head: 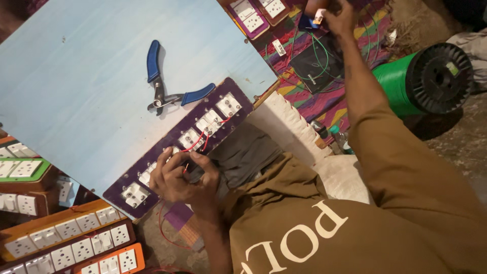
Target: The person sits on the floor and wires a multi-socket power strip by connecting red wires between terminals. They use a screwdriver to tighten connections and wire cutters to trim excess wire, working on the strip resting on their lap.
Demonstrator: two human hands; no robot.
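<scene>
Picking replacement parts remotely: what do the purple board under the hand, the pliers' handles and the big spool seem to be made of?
The purple board looks like painted wood or laminate: flat, matte, with rough edges. The white modules on it appear to be glossy moulded plastic. The pliers have blue, rubbery-looking handle sleeves over dull metal. The spool seems black ribbed plastic, wound with shiny green wire.
</scene>
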